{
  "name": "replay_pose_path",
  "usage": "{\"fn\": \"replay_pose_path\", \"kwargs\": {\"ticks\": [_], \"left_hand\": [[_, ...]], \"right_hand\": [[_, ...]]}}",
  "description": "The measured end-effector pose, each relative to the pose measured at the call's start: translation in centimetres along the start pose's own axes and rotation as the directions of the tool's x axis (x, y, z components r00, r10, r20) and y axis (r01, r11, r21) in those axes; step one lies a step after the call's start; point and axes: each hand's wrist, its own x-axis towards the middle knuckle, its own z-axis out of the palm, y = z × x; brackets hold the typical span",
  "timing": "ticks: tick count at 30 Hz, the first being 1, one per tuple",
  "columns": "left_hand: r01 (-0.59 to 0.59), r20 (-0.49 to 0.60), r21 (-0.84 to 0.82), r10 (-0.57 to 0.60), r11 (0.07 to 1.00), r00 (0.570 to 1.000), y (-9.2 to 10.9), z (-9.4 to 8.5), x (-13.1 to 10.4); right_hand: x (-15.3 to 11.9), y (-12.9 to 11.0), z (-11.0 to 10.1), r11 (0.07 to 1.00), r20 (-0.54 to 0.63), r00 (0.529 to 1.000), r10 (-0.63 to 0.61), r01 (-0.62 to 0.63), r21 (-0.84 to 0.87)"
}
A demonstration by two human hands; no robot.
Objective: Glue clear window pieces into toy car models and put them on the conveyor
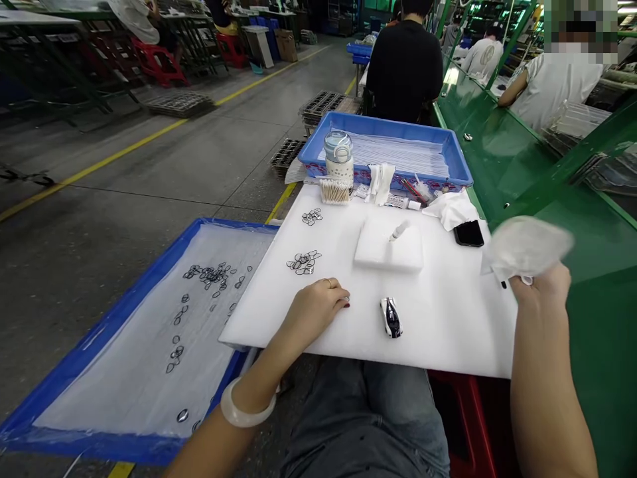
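Right of my pinched-together left fingers (334, 292), a glossy white-and-black toy car (391, 318) points its long axis toward me; my right hand (545, 284) grips blurred white sheeting (527, 245).

On my feed I can read no word, number or sign. Ahead of and between my left hand (318, 302) and right hand (545, 282), a white tube (397, 201) bears print too small for me to make out.
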Motion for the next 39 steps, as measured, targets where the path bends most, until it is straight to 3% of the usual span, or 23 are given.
{"fn": "replay_pose_path", "kwargs": {"ticks": [2, 4, 6, 8, 9, 11, 14, 16, 18, 20, 22, 24, 26, 27, 29, 31, 33, 37, 39], "left_hand": [[-0.011, 0.018, 0.01, 0.011, 1.0, 1.0, 0.0, -0.1, 0.2], [-0.026, 0.033, 0.002, 0.026, 1.0, 0.999, -0.1, -0.3, 0.3], [-0.036, 0.032, -0.017, 0.036, 0.999, 0.999, -0.1, -0.3, 0.4], [-0.035, 0.01, -0.04, 0.036, 0.999, 0.999, -0.2, -0.2, 0.3], [-0.033, -0.006, -0.052, 0.033, 0.998, 0.999, -0.3, -0.1, 0.2], [-0.029, -0.04, -0.077, 0.026, 0.997, 0.999, -0.4, 0.1, 0.0], [-0.012, -0.109, -0.131, -0.002, 0.991, 0.994, 0.0, 0.6, -0.4], [0.006, -0.164, -0.183, -0.036, 0.983, 0.986, 0.8, 1.1, -0.7], [0.032, -0.192, -0.343, -0.103, 0.939, 0.976, 2.2, 1.6, -1.0], [0.072, -0.144, -0.645, -0.215, 0.76, 0.966, 3.8, 2.2, -1.5], [0.105, -0.064, -0.847, -0.297, 0.52, 0.953, 5.2, 2.8, -1.9], [0.073, -0.011, -0.969, -0.335, 0.236, 0.942, 6.0, 3.5, -2.2], [0.031, 0.041, -0.999, -0.341, -0.034, 0.939, 6.4, 4.3, -2.2], [0.037, 0.081, -0.99, -0.345, -0.133, 0.935, 6.5, 4.7, -2.2], [0.095, 0.182, -0.965, -0.366, -0.243, 0.912, 6.5, 5.3, -2.2], [0.129, 0.236, -0.948, -0.367, -0.292, 0.9, 6.4, 5.7, -2.2], [0.113, 0.226, -0.934, -0.314, -0.34, 0.922, 6.3, 5.8, -2.1], [0.089, 0.188, -0.896, -0.19, -0.435, 0.964, 6.2, 5.9, -2.2], [0.088, 0.186, -0.89, -0.179, -0.447, 0.966, 6.2, 5.9, -2.2]], "right_hand": [[0.3, -1.2, 0.5, 0.997, -0.122, 0.991, -0.058, 0.051, -0.059], [0.4, -2.9, 1.3, 0.954, -0.135, 0.962, -0.239, 0.206, -0.219], [0.1, -4.4, 2.7, 0.826, 0.053, 0.898, -0.437, 0.424, -0.371], [-0.5, -5.4, 4.4, 0.742, 0.294, 0.825, -0.482, 0.563, -0.364], [-0.8, -5.6, 5.3, 0.75, 0.369, 0.808, -0.46, 0.576, -0.326], [-0.8, -5.8, 6.9, 0.799, 0.427, 0.817, -0.388, 0.529, -0.286], [0.6, -6.5, 8.3, 0.876, 0.382, 0.879, -0.284, 0.4, -0.268], [1.7, -8.1, 8.3, 0.974, 0.268, 0.946, -0.183, 0.211, -0.081], [1.5, -10.4, 7.3, 0.972, 0.165, 0.985, -0.046, 0.006, 0.236], [-0.6, -12.7, 5.6, 0.908, 0.26, 0.965, 0.014, -0.122, 0.4], [-4.5, -14.2, 3.4, 0.897, 0.453, 0.889, 0.064, -0.25, 0.364], [-9.1, -14.6, 1.4, 0.919, 0.676, 0.72, 0.156, -0.356, 0.167], [-13.0, -14.1, 0.1, 0.943, 0.767, 0.587, 0.259, -0.325, -0.07], [-14.6, -13.8, -0.3, 0.946, 0.777, 0.553, 0.301, -0.278, -0.169], [-16.8, -13.0, -0.6, 0.941, 0.782, 0.524, 0.338, -0.183, -0.285], [-17.8, -12.6, -0.5, 0.941, 0.797, 0.504, 0.334, -0.13, -0.312], [-18.1, -12.6, -0.4, 0.946, 0.779, 0.54, 0.318, -0.13, -0.297], [-17.9, -13.1, 0.1, 0.981, 0.594, 0.781, 0.193, -0.131, -0.145], [-17.7, -13.6, 0.9, 1.0, 0.574, 0.819, 0.023, -0.022, -0.008]]}}
